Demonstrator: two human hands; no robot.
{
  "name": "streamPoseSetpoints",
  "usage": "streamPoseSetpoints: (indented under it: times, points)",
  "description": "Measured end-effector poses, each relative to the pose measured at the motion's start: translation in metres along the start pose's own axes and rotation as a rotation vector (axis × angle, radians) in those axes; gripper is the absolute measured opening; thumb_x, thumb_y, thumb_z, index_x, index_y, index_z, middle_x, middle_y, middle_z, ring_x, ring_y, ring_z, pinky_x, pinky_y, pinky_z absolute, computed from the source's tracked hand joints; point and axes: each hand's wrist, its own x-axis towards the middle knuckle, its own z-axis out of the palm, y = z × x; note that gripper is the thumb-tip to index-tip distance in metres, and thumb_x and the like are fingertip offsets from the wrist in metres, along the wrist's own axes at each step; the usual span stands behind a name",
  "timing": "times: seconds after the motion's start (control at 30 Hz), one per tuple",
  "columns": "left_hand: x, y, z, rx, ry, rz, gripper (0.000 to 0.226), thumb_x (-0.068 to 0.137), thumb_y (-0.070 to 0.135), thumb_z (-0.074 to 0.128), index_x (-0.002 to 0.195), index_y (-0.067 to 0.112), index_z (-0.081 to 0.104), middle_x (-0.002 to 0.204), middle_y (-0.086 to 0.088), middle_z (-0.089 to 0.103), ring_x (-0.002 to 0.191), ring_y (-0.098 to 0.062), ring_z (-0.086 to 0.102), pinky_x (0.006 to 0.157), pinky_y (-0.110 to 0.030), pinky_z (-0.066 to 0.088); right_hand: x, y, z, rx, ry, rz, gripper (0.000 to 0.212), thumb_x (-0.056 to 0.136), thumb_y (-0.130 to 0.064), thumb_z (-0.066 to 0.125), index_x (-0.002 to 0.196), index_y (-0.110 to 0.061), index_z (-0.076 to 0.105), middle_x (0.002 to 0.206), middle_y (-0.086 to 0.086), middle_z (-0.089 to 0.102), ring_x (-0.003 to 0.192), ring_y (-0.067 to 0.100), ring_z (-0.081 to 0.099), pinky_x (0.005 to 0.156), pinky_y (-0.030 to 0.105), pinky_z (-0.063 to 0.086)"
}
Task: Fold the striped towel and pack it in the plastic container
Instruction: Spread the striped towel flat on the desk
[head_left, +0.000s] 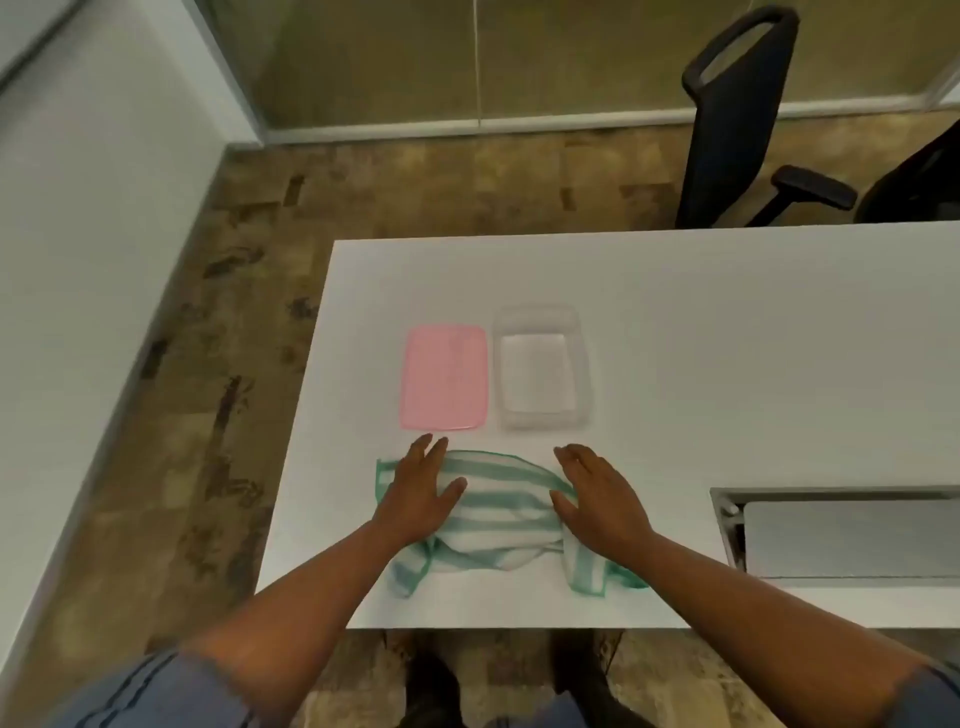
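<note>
Both forearms are bare from the elbow down, nothing worn on either wrist, no watch, no rings to be seen on the left hand (421, 493) or the right hand (602, 504). Up at the near edge, short blue sleeves (156, 691) come into view, a denim-like cloth with darker seam lines running along the left one; the right sleeve shows only as a sliver. Down below, two dark shoes (434, 686) on the floor, blurred.

Even, soft overhead light, bright on the white table (675, 322), with faint shadows and no hard glare. Whole frame slightly soft and compression-smeared. Wide-angle bending at the edges; floor (208, 467) dimmer.
</note>
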Motion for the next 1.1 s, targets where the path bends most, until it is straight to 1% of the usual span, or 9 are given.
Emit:
streamPoseSetpoints:
  times: [0.23,0.37,0.47,0.53,0.63,0.73,0.9,1.0,1.1]
  points:
    - [0.001,-0.016,0.019,-0.12,-0.003,-0.196,0.073,0.105,0.028,0.045,0.16,0.025,-0.002,0.167,-0.002,-0.021,0.151,-0.03,0.023,0.117,-0.037,0.027,-0.008,0.024,0.014,-0.154,-0.201,0.145,0.05,0.091,-0.047,0.053,0.135,-0.023,0.05,0.12,0.002,0.058,0.102,0.026,0.063,0.082,0.037,0.05]
    - [0.008,-0.022,0.021,-0.099,-0.049,-0.242,0.076,0.102,0.028,0.048,0.16,0.017,0.0,0.166,-0.013,0.009,0.147,-0.033,0.03,0.116,-0.041,0.03,-0.015,0.033,0.02,-0.118,-0.145,0.144,0.028,0.095,-0.03,0.048,0.117,-0.024,0.065,0.101,0.0,0.065,0.088,0.024,0.065,0.075,0.038,0.052]
    - [0.013,-0.027,0.017,-0.008,-0.028,-0.242,0.056,0.099,0.026,0.052,0.15,0.013,0.035,0.144,-0.015,0.043,0.129,-0.033,0.048,0.103,-0.042,0.043,-0.017,0.035,0.019,-0.087,-0.064,0.131,0.022,0.098,-0.025,0.047,0.094,-0.018,0.068,0.086,0.001,0.062,0.074,0.024,0.062,0.066,0.04,0.051]
    - [0.013,-0.026,0.009,0.128,0.043,-0.218,0.032,0.098,0.026,0.051,0.126,0.014,0.061,0.123,-0.013,0.056,0.114,-0.033,0.057,0.091,-0.041,0.051,-0.018,0.036,0.016,-0.046,-0.036,0.133,0.019,0.098,-0.024,0.047,0.091,-0.018,0.065,0.085,0.0,0.06,0.073,0.024,0.059,0.066,0.04,0.049]
    - [0.008,-0.022,0.002,0.286,0.166,-0.171,0.025,0.097,0.024,0.049,0.101,0.012,0.07,0.107,-0.011,0.06,0.1,-0.035,0.058,0.077,-0.041,0.052,-0.019,0.038,0.013,0.082,0.008,0.146,0.011,0.098,-0.021,0.048,0.095,-0.019,0.059,0.091,-0.003,0.061,0.079,0.021,0.058,0.071,0.039,0.048]
    - [0.007,-0.021,0.001,0.277,0.153,-0.103,0.029,0.093,0.025,0.056,0.119,0.015,0.061,0.13,-0.007,0.056,0.118,-0.033,0.05,0.089,-0.042,0.048,-0.018,0.034,0.005,0.356,0.049,0.185,0.008,0.103,-0.016,0.041,0.097,-0.019,0.046,0.08,0.001,0.061,0.067,0.02,0.056,0.061,0.036,0.043]
    - [0.013,-0.024,0.006,0.292,-0.013,-0.132,0.083,0.092,0.028,0.057,0.16,0.019,0.01,0.166,-0.003,0.019,0.153,-0.03,0.017,0.121,-0.048,0.023,-0.013,0.026,-0.005,0.547,0.105,0.179,0.01,0.105,-0.018,0.042,0.101,-0.023,0.05,0.075,0.0,0.058,0.059,0.007,0.049,0.06,0.027,0.039]
    - [0.019,-0.028,0.013,0.365,-0.03,-0.167,0.077,0.089,0.029,0.051,0.158,0.021,0.015,0.145,-0.003,0.049,0.136,-0.031,0.042,0.113,-0.046,0.029,-0.011,0.025,-0.008,0.563,0.01,0.204,0.017,0.095,-0.037,0.065,0.108,-0.029,0.057,0.091,-0.006,0.065,0.078,0.006,0.059,0.068,0.025,0.043]
    - [0.02,-0.037,0.018,0.499,0.025,-0.112,0.041,0.087,0.029,0.044,0.126,0.019,0.053,0.106,-0.004,0.063,0.102,-0.032,0.06,0.083,-0.039,0.038,-0.008,0.031,-0.013,0.428,-0.207,0.225,0.05,0.077,-0.04,0.084,0.119,-0.029,0.06,0.108,-0.011,0.063,0.096,0.012,0.059,0.081,0.027,0.045]
